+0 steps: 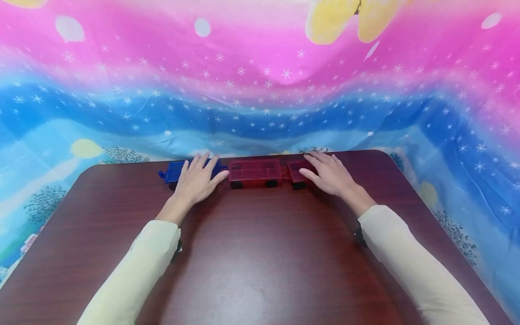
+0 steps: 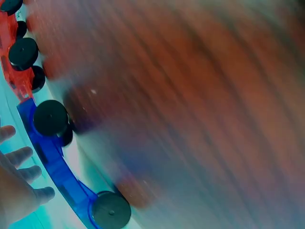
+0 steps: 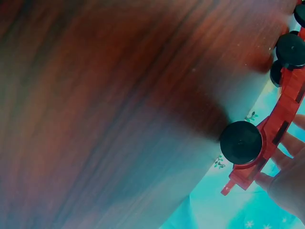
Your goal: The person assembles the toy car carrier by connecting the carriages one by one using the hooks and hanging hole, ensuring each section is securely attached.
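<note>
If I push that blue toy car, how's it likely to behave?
The blue car would probably roll readily, since it has round black wheels. It may nudge or drag the middle red car, as their ends appear to meet. Its glossy, see-through body suggests stiff, light plastic.

Can count one blue wagon (image 1: 174,170) and two red wagons (image 1: 255,170), making three in total. On the blue wagon, can see three black wheels (image 2: 50,118) in the left wrist view. Also can count one left hand (image 1: 197,180), one right hand (image 1: 332,175), two pale sleeves (image 1: 130,275) and one table (image 1: 260,243).
</note>
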`<state>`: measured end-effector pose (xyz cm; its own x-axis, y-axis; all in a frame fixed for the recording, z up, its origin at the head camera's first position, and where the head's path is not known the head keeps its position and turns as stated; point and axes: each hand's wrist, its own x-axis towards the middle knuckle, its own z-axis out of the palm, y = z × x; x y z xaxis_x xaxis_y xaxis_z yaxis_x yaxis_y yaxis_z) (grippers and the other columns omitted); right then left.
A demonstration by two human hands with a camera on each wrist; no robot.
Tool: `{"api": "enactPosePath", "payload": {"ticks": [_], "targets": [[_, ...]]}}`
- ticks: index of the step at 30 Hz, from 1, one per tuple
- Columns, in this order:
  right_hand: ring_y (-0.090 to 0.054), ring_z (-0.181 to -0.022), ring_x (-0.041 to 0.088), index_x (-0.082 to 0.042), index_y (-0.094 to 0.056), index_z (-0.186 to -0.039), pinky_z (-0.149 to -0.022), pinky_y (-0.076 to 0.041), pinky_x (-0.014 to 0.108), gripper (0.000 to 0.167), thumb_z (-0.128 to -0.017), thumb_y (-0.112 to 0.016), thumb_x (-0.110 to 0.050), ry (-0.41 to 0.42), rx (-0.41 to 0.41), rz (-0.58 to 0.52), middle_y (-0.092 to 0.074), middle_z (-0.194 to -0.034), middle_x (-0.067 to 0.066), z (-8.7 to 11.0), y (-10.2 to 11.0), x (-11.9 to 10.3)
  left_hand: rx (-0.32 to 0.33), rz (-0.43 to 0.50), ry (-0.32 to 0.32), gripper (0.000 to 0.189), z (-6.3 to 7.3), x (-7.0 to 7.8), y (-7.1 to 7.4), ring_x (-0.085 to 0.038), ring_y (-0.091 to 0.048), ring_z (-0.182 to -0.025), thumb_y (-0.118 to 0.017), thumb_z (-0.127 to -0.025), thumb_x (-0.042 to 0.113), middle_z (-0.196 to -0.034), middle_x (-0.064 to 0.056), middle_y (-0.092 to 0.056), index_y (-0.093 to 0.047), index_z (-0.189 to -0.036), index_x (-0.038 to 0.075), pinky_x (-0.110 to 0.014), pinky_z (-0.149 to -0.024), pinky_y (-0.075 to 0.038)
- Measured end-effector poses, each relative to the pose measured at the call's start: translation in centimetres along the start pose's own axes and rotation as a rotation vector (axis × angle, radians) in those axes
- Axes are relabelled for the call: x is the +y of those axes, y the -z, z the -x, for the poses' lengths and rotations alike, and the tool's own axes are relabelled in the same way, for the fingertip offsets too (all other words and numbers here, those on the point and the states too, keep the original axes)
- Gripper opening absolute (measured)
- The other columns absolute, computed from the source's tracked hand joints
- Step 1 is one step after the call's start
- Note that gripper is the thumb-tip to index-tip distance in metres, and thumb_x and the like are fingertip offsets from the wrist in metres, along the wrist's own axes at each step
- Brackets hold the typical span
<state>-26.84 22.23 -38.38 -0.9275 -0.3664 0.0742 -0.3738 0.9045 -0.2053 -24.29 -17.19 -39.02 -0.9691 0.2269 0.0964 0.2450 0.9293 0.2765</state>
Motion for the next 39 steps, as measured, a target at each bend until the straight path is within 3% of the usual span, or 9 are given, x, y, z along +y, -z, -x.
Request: {"api": "enactPosePath", "payload": {"ticks": [29, 39], "targets": [[-0.023, -0.150, 0.038, -0.015, -0.041, -0.157, -0.120, -0.006, 0.062, 0.074, -0.103, -0.036, -0.065, 0.012, -0.016, 0.025, -0.034, -0.161, 0.015, -0.6, -0.8, 0.3, -0.040, -0.037, -0.132, 0.077, -3.6, 5.6, -2.3, -0.038, -0.015, -0.153, -0.037, -0.101, 0.067, -0.161, -0.015, -0.032, -0.037, -0.159, 0.017, -0.058, -0.122, -0.010], [-0.020, -0.151, 0.037, -0.016, -0.039, -0.158, -0.121, -0.003, 0.060, 0.075, -0.102, -0.035, -0.066, 0.008, -0.029, 0.031, -0.033, -0.162, 0.015, -1.1, -0.9, 0.2, -0.064, -0.056, -0.125, 0.081, -4.6, 6.7, -3.1, -0.038, -0.015, -0.153, -0.033, -0.100, 0.070, -0.163, -0.015, -0.030, -0.035, -0.160, 0.016, -0.057, -0.122, -0.009]]}}
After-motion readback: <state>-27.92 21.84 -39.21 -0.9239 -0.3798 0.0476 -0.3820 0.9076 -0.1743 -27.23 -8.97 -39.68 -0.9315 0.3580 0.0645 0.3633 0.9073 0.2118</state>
